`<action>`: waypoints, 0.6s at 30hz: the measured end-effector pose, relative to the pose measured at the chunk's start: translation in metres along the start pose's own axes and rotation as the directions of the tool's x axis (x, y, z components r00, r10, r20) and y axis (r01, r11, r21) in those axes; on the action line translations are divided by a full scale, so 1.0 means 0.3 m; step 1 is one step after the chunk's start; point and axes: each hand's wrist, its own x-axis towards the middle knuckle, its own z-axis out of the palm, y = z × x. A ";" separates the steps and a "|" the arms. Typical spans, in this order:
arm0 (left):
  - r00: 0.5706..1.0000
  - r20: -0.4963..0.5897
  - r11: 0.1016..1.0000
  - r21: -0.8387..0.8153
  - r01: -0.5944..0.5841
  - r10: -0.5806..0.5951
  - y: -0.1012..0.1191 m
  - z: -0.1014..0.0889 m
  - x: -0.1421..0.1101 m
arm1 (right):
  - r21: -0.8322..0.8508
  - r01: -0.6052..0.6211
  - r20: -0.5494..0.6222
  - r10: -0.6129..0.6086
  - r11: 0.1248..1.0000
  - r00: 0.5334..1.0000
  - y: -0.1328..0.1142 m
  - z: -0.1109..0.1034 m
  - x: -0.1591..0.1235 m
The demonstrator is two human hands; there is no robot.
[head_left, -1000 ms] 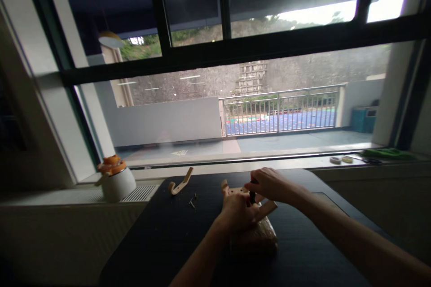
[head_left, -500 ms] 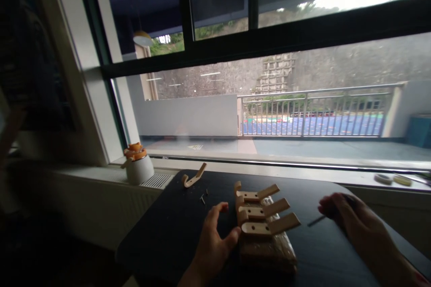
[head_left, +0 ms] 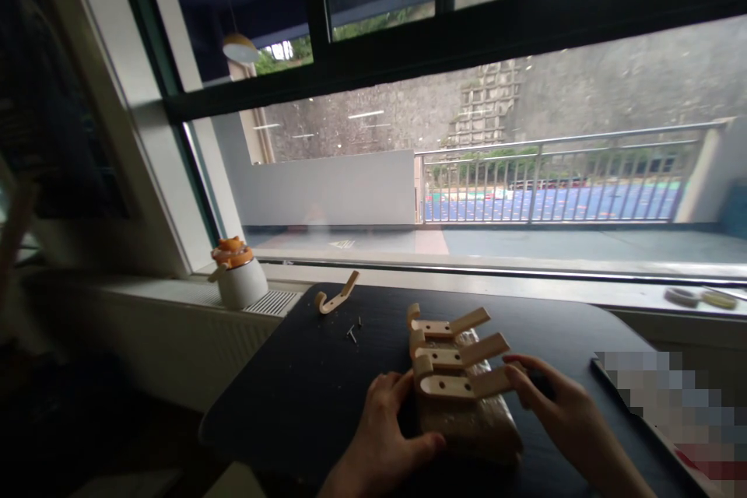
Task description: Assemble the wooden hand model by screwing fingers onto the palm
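Observation:
A brown block in clear wrap (head_left: pixel 467 432) lies on the dark table, with three pale wooden hooks (head_left: pixel 447 387) side by side across its top. Each hook has two dark holes and a flat arm slanting up to the right. My left hand (head_left: pixel 388 432) braces the block's near left side, thumb and fingers curved against it. At the right, my right hand (head_left: pixel 552 397) is closed round a dark-handled screwdriver (head_left: pixel 540 381); its fingertips are by the nearest hook's arm. The screwdriver's shaft is hidden. Another wooden hook (head_left: pixel 337 299) and several small screws (head_left: pixel 352 333) lie at the far left.
The dark table (head_left: pixel 280 389) stands against a windowsill. On the sill, a white pot with an orange lid (head_left: pixel 239 276) stands at left, and rolls of tape (head_left: pixel 682 296) lie at right. A flat, partly blurred-out object (head_left: pixel 659 405) occupies the right side.
My right hand has moved left with the screwdriver, up to the hooks' arms. My left hand has come in closer against the block. The view has tilted slightly.

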 end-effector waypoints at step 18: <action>1.000 -0.003 1.000 0.018 0.023 -0.023 0.000 0.002 0.008 | 0.434 -0.127 -0.331 0.288 0.892 0.898 0.084 -0.158 0.036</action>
